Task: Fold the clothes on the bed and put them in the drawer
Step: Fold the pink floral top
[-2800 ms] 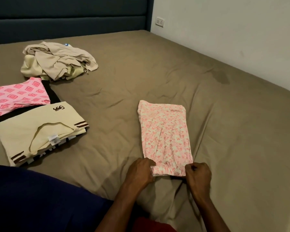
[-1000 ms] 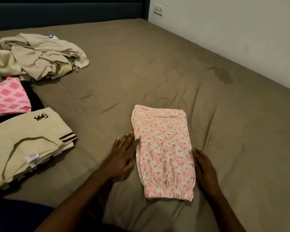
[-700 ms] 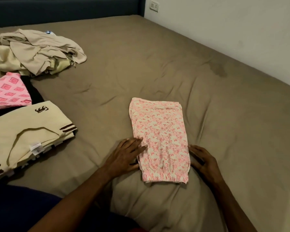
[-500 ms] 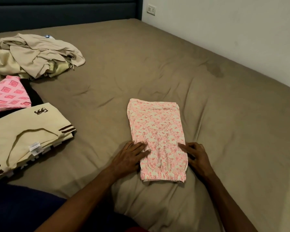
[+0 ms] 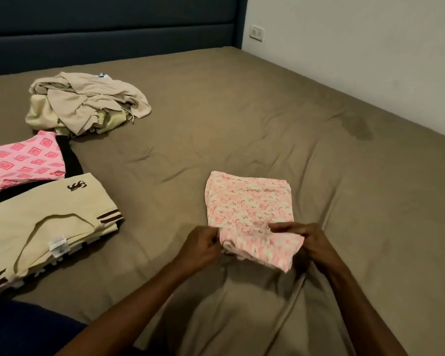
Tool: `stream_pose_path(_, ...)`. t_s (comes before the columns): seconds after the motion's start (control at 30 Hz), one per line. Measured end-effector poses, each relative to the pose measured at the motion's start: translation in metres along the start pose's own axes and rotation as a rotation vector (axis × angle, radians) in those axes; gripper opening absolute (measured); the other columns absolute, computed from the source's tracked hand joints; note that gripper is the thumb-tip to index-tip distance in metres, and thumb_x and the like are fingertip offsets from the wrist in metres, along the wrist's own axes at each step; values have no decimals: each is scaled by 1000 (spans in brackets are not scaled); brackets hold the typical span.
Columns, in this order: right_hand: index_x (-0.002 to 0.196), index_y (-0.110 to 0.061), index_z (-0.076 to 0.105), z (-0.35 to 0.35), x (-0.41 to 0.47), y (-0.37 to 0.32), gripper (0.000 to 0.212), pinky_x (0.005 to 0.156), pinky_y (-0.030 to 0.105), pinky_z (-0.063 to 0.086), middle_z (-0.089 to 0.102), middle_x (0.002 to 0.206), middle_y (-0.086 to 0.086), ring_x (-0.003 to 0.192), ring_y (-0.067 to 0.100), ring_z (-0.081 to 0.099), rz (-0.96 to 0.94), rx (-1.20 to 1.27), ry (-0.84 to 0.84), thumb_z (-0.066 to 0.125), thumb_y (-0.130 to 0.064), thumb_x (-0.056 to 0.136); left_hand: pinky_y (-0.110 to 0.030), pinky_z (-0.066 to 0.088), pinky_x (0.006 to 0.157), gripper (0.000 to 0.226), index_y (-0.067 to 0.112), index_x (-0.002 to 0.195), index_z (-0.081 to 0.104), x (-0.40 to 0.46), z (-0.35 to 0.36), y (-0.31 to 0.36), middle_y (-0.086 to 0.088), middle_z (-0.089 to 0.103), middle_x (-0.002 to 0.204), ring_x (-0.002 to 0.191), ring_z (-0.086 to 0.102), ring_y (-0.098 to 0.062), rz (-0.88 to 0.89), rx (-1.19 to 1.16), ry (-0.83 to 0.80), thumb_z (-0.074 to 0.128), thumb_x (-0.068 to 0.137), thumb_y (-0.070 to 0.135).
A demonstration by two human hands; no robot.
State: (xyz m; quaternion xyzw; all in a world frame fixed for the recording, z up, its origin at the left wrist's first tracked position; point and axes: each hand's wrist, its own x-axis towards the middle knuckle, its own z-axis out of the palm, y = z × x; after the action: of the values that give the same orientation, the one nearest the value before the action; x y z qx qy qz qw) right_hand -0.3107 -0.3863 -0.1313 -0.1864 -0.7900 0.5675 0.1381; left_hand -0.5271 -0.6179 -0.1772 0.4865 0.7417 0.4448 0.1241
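Floral garment (image 5: pixel 249 204) — one, near end pinched by left hand (image 5: pixel 203 242) and right hand (image 5: pixel 311 240) — beside two folded tops.

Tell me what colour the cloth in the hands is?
White with small pink flowers, seen in the head view.

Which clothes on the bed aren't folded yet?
The beige heap near the headboard: it lies crumpled, while the pink diamond-print top and cream shirt lie flat and folded.

Cream shirt (image 5: pixel 36 227) cut off left
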Motion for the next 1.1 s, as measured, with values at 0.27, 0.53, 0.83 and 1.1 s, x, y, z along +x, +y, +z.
stream_pose_path(0.27,121,-2,71,-8,107,40,43,98,45,58,76,115,18,105,32,74,613,474,224,83,-25,86,-20,58,63,32,11,115,69,112,-17,21,0,77,101,84,75,-8,-811,-796,-99,78,90,28)
stream_pose_path(0.53,125,4,67,-4,113,58,44,94,47,59,75,115,21,103,36,75,626,497,262,80,-16,87,-36,60,87,35,-5,114,71,88,-13,-20,-16,75,115,101,74,-25,-822,-759,-29,81,86,15)
stream_pose_path(0.83,113,1,71,39,28,29,27,70,36,62,78,103,16,91,31,77,603,332,366,64,-23,103,-22,56,60,19,0,97,72,32,-53,-15,-7,77,94,74,75,-12,-837,-612,-206,78,89,16)
stream_pose_path(1.1,89,4,70,97,-47,1,34,55,29,52,77,77,8,67,25,73,438,127,424,58,-24,105,-27,59,70,24,-3,105,74,-65,-58,-14,-12,78,104,90,76,-23,-813,-739,-199,77,89,16)
